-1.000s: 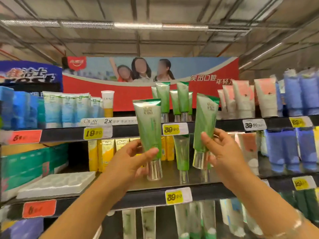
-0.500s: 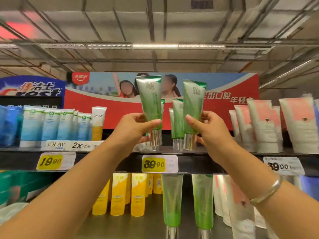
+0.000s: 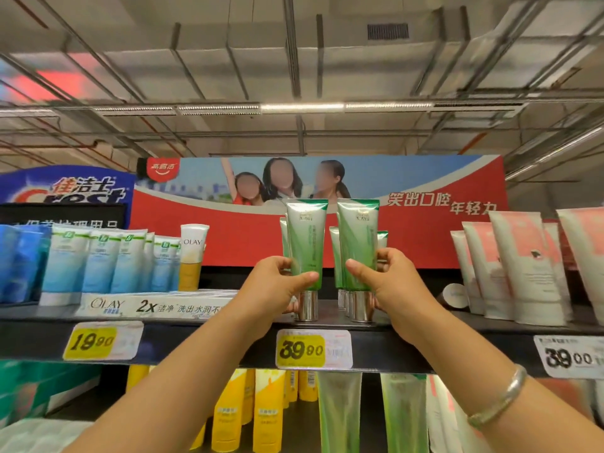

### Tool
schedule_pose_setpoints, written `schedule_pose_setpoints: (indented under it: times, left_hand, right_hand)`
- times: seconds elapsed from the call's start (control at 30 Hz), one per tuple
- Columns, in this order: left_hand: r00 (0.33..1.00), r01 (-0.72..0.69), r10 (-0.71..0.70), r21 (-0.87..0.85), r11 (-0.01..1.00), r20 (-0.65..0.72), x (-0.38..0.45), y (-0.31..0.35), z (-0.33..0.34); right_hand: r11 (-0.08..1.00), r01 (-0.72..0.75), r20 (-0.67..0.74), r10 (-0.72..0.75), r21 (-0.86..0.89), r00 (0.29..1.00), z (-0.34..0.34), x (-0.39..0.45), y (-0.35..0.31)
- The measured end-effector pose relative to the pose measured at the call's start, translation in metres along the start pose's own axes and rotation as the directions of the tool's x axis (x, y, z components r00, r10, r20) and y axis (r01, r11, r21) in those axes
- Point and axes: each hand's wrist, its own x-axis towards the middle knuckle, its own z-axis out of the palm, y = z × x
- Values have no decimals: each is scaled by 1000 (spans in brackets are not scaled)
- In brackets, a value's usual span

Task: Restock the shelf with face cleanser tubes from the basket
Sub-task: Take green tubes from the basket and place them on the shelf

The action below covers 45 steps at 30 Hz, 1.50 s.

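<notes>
Green-and-white cleanser tubes are standing cap-down on the top shelf (image 3: 408, 328) as I'm watching the left hand (image 3: 277, 286) pinching the left tube (image 3: 307, 243) and the right hand (image 3: 389, 282) gripping the right tube (image 3: 358, 243), silver caps touching the shelf

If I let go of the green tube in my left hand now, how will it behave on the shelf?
The green tube stands upright on a narrow silver cap at the shelf front, so it is probably top-heavy and easily tipped. Its glossy body looks slippery. The left hand grips it low, which should help steady it.
</notes>
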Motion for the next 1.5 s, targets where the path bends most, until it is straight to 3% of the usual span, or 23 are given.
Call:
schedule_pose_setpoints:
  times: [0.37,0.9,1.03,1.13,1.23,1.33,1.5]
  left_hand:
    - [993,29,-7,181,983,-120,-8,3,2]
    - [987,-12,48,226,974,-151,-13,4,6]
    - [964,-59,140,333,941,-226,-22,9,4]
    - [941,-201,252,224,954,-228,-44,12,-1]
    - [962,-243,237,-25,970,-134,-75,12,-3]
    - [984,-176,176,-200,964,-16,-110,0,-4]
    - [976,76,4,-356,931,218,-173,-53,1]
  right_hand:
    - [991,-36,34,41,-127,999,-9,-8,-3]
    - [971,-32,27,40,-237,999,-3,-17,-10]
    - [927,45,-63,-73,-374,995,-6,-26,-18]
    - [944,69,-124,-114,-322,986,-15,-45,-25]
    - [976,22,-116,-48,-218,992,-23,-81,-30]
    - [981,-47,-123,23,-191,992,-29,-126,-28]
    - [955,-232,-220,190,-185,957,-43,-213,0]
